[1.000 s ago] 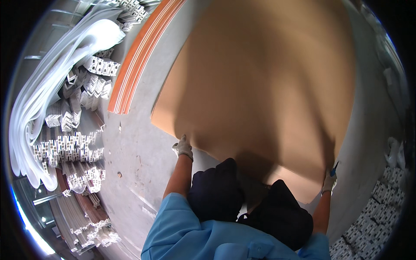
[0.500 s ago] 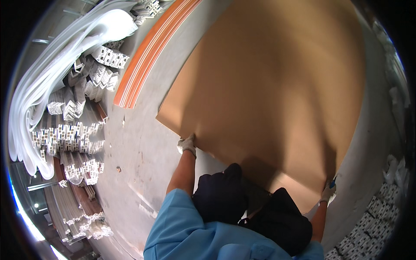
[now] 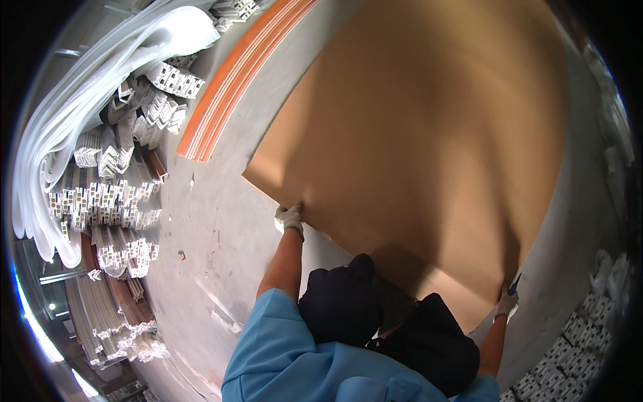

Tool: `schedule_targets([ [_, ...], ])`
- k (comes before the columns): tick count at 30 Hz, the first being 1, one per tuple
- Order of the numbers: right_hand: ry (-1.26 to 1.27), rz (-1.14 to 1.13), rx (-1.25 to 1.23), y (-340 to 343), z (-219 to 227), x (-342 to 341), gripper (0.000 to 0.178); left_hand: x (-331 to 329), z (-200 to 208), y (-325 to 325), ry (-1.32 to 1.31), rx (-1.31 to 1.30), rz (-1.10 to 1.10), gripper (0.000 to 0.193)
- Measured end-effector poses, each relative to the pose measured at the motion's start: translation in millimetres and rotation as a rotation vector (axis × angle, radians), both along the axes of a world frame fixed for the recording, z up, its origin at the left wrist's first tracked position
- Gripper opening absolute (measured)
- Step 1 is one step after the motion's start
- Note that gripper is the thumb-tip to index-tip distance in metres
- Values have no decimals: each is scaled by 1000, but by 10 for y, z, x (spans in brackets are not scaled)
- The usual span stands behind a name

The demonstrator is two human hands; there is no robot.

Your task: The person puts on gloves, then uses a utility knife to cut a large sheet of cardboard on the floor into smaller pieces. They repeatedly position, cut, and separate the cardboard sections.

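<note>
A large brown cardboard sheet [image 3: 395,134] lies before me and stretches toward the far side, its near edge slightly lifted and bent. My left hand [image 3: 289,220], in a whitish work glove, pinches that near edge close to the sheet's left corner. At the near right corner my right hand [image 3: 507,303], gloved as well, closes on the sheet. A small blue tool [image 3: 514,287] with a dark tip sticks up from the right hand; its exact kind is too small to make out. The right fingers are partly hidden.
Orange strips with white lines [image 3: 234,87] lie on the grey floor [image 3: 207,234] left of the sheet. Stacked white profiles [image 3: 107,204] and a bundle of translucent plastic film [image 3: 74,114] line the left. More stacked profiles [image 3: 569,348] stand at the lower right.
My view has shifted slightly. Both hands keep their grip on the sheet, which stays nearly in place. The blue tool in my right hand is tilted more upright and shows more clearly.
</note>
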State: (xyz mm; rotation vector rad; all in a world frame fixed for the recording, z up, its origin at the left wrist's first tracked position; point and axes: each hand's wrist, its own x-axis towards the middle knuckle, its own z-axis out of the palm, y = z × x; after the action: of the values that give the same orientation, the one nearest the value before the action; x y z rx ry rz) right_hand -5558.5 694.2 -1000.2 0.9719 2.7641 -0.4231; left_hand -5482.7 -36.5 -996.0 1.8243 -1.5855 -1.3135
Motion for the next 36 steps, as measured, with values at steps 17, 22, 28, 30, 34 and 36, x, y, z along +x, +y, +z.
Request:
schedule_targets([
  [17, -37, -85, -53, -11, -12, -19, 57, -111, 113, -123, 627, 457, 1, 43],
  [22, 17, -43, -166, -55, 43, -23, 53, -372, 459, 206, 370, 139, -145, 60],
  [28, -64, -116, -36, -41, -4, -70, 55, -361, 511, 299, 486, 258, 31, 62],
  [30, -33, -119, -75, -14, -50, -57, 57, -233, 456, 232, 728, 478, 9, 52],
  [34, 38, -141, -43, 13, -175, -1, 56, -116, 253, 208, 986, 638, 197, 34],
  [36, 53, -161, -52, 3, -249, 28, 55, -98, 144, 148, 959, 715, 184, 30],
])
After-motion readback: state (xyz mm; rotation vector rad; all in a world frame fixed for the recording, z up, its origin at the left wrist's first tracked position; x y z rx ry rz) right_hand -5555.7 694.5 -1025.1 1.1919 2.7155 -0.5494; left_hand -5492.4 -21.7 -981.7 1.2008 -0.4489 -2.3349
